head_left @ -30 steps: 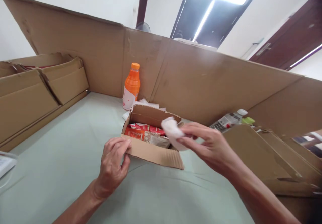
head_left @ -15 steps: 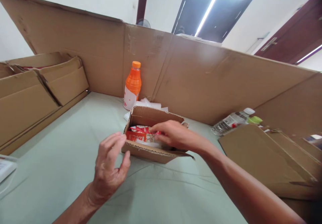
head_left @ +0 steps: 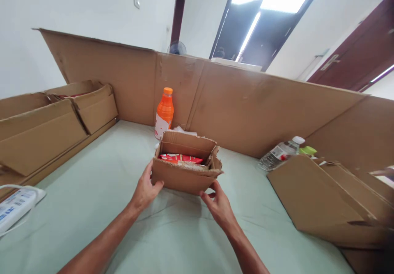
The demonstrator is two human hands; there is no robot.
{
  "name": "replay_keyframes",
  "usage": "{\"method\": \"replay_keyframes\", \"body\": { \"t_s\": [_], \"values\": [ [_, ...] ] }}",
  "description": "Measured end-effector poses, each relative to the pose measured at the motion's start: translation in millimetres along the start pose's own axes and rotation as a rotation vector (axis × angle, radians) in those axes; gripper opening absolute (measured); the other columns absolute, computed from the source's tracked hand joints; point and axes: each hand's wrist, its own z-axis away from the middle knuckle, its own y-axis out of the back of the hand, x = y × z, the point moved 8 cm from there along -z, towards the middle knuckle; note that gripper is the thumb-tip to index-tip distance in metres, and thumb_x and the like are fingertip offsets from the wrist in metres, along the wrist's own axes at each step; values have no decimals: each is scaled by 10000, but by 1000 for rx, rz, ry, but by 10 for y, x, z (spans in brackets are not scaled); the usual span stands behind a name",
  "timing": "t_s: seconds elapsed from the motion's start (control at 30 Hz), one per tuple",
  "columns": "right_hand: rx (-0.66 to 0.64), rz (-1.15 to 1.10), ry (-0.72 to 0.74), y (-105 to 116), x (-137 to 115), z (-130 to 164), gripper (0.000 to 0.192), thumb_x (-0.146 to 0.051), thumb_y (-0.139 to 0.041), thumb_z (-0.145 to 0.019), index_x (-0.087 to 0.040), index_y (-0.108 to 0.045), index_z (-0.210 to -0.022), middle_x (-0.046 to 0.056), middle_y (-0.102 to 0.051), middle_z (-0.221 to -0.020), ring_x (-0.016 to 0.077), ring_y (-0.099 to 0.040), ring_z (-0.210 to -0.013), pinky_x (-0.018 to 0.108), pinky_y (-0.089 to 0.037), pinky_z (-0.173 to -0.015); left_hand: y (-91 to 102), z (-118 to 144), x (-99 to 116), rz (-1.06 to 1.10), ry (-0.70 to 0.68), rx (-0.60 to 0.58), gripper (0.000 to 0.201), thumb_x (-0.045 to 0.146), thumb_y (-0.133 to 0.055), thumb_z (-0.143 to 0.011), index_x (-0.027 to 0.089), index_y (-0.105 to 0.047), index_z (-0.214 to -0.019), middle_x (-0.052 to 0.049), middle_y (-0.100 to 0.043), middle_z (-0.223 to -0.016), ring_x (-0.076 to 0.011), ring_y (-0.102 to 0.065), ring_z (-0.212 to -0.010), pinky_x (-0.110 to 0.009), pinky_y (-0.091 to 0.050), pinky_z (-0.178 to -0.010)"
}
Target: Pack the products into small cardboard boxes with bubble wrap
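**Both hands on small open carton, centre of tabletop**

Small cardboard box (head_left: 184,171) sits mid-tabletop (head_left: 92,208), which is covered with pale green cloth. Top flaps up, open. Inside: red-and-white packets (head_left: 180,158), with something paler in front of them, too small to identify.

Left hand (head_left: 144,190): at the box's near-left corner, fingers pressed to the left wall, thumb on the front face. Grip is partly closed on the box corner, not wrapped round it.

Right hand (head_left: 219,206): at the near-right bottom corner, fingertips touching the lower edge of the front face. Grip is loose, fingers spread, contact only. Right side flap of the box is torn and ragged just above it.

Around it:
- Orange bottle (head_left: 164,113) upright just behind the box, against the cardboard wall (head_left: 246,110) that runs along the back.
- White crumpled material (head_left: 181,131) between bottle and box, mostly hidden.
- Clear plastic bottle (head_left: 281,151) lying on its side to the right, a green-capped item (head_left: 307,150) beside it.
- Flattened cardboard (head_left: 314,196) on the right, well apart from the box.
- Stacked cardboard boxes (head_left: 46,122) on the left.
- White power strip (head_left: 17,203) at the far left edge.
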Motion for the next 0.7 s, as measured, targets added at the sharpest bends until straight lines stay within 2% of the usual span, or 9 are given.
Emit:
{"method": "replay_keyframes", "body": {
  "t_s": [0.1, 0.2, 0.27, 0.33, 0.43, 0.5, 0.57, 0.63, 0.7],
  "values": [
    [20, -17, -63, 143, 80, 51, 357, -456, -586, -795, -180, -614, -1019, 109, -757, -989, 188, -648, -557, 351, -545, -563, -217, 172, 121, -12, -18, -5, 684, 198, -581, -782, 160, -412, -1444, -161, -602, -1377, -268, -606, -1243, -450, -542, -1005],
    [55, -15, -162, 455, 293, 379, 393, -533, -627, -784, -183, -639, -961, 109, -758, -944, 253, -709, -685, 364, -564, -589, -299, 721, 292, -107, -98, -54, 751, 163, -578, -781, 200, -352, -1497, -163, -537, -1463, -291, -559, -1310, -489, -510, -1056],
    [38, -22, -202, 555, 360, 606, 371, -543, -652, -781, -189, -656, -890, 104, -757, -896, 296, -725, -796, 386, -586, -653, -223, 1162, 388, -210, -175, -94, 778, 142, -562, -800, 236, -309, -1529, -156, -511, -1489, -300, -544, -1330, -489, -515, -1060],
    [-3, -80, -179, 486, 300, 716, 341, -518, -673, -781, -191, -663, -878, 102, -755, -907, 307, -719, -866, 405, -598, -732, -26, 1533, 418, -317, -247, -123, 766, 144, -557, -831, 262, -295, -1541, -148, -518, -1476, -302, -548, -1325, -470, -531, -1050],
    [-89, -261, -83, 59, 81, 612, 389, -477, -688, -799, -185, -647, -1052, 113, -732, -1069, 274, -711, -890, 403, -601, -798, 431, 1825, 284, -459, -260, -63, 736, 207, -616, -859, 294, -323, -1529, -138, -525, -1443, -319, -552, -1311, -474, -548, -1026],
    [-146, -399, -17, -357, -70, 455, 516, -463, -695, -809, -184, -581, -1228, 143, -666, -1252, 271, -696, -994, 408, -593, -860, 756, 1870, 96, -494, -147, 51, 799, 304, -686, -838, 296, -303, -1539, -146, -481, -1470, -354, -527, -1323, -538, -527, -1032],
    [-185, -506, 9, -777, -177, 323, 645, -453, -692, -823, -185, -479, -1370, 177, -564, -1402, 292, -639, -1164, 435, -571, -936, 1002, 1869, -89, -457, 5, 170, 921, 395, -731, -809, 286, -224, -1570, -165, -417, -1520, -378, -503, -1339, -594, -490, -1049],
    [-201, -577, 16, -1119, -252, 257, 688, -431, -669, -852, -189, -408, -1440, 189, -501, -1467, 302, -556, -1298, 467, -529, -1014, 1111, 1845, -190, -385, 95, 253, 1034, 438, -767, -777, 281, -148, -1590, -185, -349, -1568, -383, -487, -1358, -600, -467, -1066],
    [-212, -633, 27, -1352, -315, 255, 655, -398, -633, -892, -213, -384, -1469, 170, -483, -1492, 292, -528, -1338, 474, -497, -1063, 1107, 1801, -204, -334, 109, 303, 1118, 461, -798, -740, 276, -106, -1599, -203, -310, -1589, -395, -462, -1383, -601, -440, -1088]
  ]
}}
